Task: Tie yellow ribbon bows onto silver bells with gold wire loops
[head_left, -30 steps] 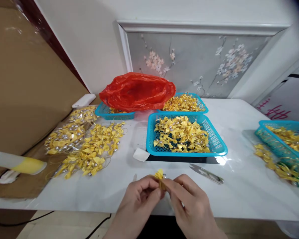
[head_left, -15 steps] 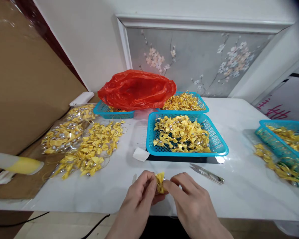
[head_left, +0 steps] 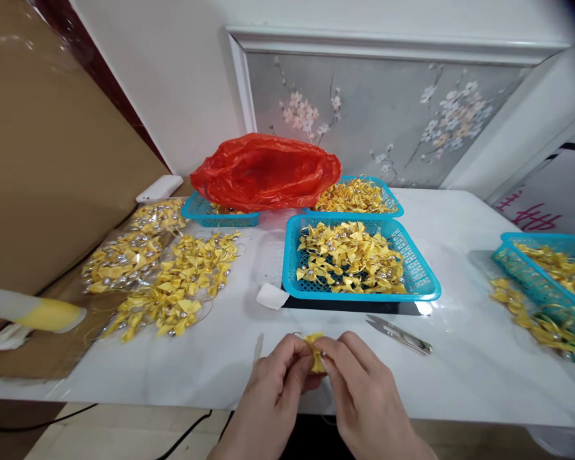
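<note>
"Where's the piece being worked?"

"The yellow ribbon bow [head_left: 318, 364] is between the two hands, held just above the near part of the white table [head_left: 460, 383]."

"And the grip?"

"The left hand [head_left: 274, 383] pinches it between thumb and forefinger. The right hand [head_left: 367, 386] has thumb and forefinger closed on its other side, partly covering it."

"What's changed?"

"Half a second ago more of the bow showed, with the right fingertips at its edge. Now they reach over its upper part — the hands have drawn closer together. I'd judge that as close finger work on this one bow, not finished yet. Exactly what the fingertips are doing, I can't tell; they hide it."

"What's around them?"

"Thread snips [head_left: 400, 335] lie near the right hand, untouched. Beyond the hands stands a blue plastic basket [head_left: 364, 297] of similar bows, with a white scrap [head_left: 272, 296] just beside it. To the left is a loose pile of bows [head_left: 184, 287] — bagged bows [head_left: 122, 262] next to it. Farther back, a red plastic bag [head_left: 268, 179] sits by two more baskets."
</note>
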`<action>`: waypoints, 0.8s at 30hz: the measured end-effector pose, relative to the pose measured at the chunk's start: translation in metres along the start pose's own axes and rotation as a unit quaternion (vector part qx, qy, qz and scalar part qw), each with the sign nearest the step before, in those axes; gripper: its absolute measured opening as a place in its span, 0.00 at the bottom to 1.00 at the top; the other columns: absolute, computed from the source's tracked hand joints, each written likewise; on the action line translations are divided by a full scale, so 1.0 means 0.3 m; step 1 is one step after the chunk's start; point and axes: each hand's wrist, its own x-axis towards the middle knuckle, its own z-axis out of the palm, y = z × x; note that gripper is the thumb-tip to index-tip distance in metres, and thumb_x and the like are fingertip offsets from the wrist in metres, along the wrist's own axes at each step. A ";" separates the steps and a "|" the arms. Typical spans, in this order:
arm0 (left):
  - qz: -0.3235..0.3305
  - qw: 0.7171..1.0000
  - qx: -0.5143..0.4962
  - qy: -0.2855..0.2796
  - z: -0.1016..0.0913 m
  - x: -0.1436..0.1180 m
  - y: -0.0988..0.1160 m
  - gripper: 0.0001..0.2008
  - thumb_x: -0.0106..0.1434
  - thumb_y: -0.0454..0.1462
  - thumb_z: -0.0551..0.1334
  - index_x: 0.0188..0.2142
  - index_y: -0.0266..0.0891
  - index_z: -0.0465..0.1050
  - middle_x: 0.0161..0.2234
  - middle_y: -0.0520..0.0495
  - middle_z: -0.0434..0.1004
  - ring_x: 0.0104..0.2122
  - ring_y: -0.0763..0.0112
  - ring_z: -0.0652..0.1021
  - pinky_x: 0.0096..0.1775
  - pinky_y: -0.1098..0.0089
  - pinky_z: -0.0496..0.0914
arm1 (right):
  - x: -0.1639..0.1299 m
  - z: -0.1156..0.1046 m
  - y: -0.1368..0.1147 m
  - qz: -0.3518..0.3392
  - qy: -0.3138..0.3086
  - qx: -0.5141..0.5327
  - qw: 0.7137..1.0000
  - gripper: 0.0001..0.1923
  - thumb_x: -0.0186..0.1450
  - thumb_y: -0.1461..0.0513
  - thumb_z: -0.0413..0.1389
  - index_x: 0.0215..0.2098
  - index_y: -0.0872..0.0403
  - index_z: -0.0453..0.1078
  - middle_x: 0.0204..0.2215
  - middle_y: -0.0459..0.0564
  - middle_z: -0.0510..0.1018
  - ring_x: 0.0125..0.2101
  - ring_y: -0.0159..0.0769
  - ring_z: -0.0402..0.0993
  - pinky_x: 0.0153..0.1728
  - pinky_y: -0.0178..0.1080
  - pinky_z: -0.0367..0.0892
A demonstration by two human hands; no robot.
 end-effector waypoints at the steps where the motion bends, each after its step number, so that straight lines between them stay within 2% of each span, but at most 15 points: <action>1: 0.002 1.000 0.001 0.001 0.002 0.001 0.001 0.12 0.70 0.43 0.54 0.30 0.44 0.66 0.27 0.54 0.67 0.30 0.69 0.73 0.37 0.70 0.74 | -0.002 0.002 -0.002 0.004 0.001 0.004 1.000 0.14 0.71 0.68 0.43 0.47 0.55 0.68 0.28 0.49 0.71 0.27 0.36 0.72 0.25 0.35 0.70; 5: 0.006 1.000 0.007 0.003 0.003 -0.003 -0.005 0.12 0.70 0.43 0.54 0.30 0.44 0.67 0.28 0.53 0.71 0.31 0.67 0.75 0.38 0.69 0.75 | -0.007 0.008 0.003 0.005 0.008 -0.005 1.000 0.13 0.71 0.69 0.44 0.45 0.56 0.69 0.28 0.50 0.70 0.26 0.36 0.70 0.25 0.35 0.69; 10: -0.001 1.000 0.012 0.012 0.002 -0.016 -0.012 0.11 0.69 0.44 0.54 0.32 0.44 0.67 0.30 0.52 0.73 0.33 0.67 0.76 0.40 0.67 0.76 | -0.001 -0.006 0.016 -0.041 0.020 -0.062 0.997 0.13 0.69 0.70 0.46 0.41 0.56 0.72 0.26 0.51 0.70 0.27 0.39 0.66 0.25 0.37 0.64; 14: -0.015 0.999 0.007 0.047 0.006 -0.015 -0.006 0.12 0.70 0.47 0.52 0.33 0.45 0.65 0.31 0.52 0.73 0.32 0.67 0.77 0.39 0.66 0.78 | 0.001 -0.016 0.012 -0.060 0.016 -0.082 0.995 0.13 0.70 0.70 0.46 0.41 0.56 0.73 0.27 0.52 0.71 0.27 0.41 0.64 0.27 0.40 0.61; 17: -0.021 0.997 0.009 0.074 0.009 -0.008 -0.004 0.13 0.69 0.48 0.52 0.32 0.46 0.64 0.29 0.52 0.72 0.32 0.66 0.77 0.35 0.68 0.78 | -0.002 -0.016 0.011 -0.047 0.009 -0.061 0.997 0.16 0.69 0.70 0.44 0.39 0.55 0.73 0.27 0.52 0.70 0.27 0.41 0.63 0.25 0.39 0.60; 20: -0.016 0.997 0.015 0.079 0.014 -0.001 -0.007 0.13 0.68 0.48 0.53 0.31 0.46 0.64 0.28 0.52 0.73 0.30 0.65 0.76 0.33 0.68 0.77 | -0.002 -0.013 0.012 -0.019 -0.010 -0.013 1.000 0.16 0.68 0.71 0.43 0.37 0.54 0.72 0.27 0.50 0.69 0.26 0.39 0.65 0.25 0.38 0.62; 24: 0.005 0.998 0.028 0.049 0.026 0.005 -0.016 0.11 0.69 0.45 0.52 0.33 0.45 0.67 0.29 0.52 0.76 0.31 0.65 0.78 0.35 0.67 0.75 | 0.008 -0.003 0.006 0.039 -0.025 0.076 0.996 0.14 0.69 0.69 0.45 0.45 0.54 0.71 0.29 0.50 0.70 0.27 0.37 0.69 0.27 0.37 0.67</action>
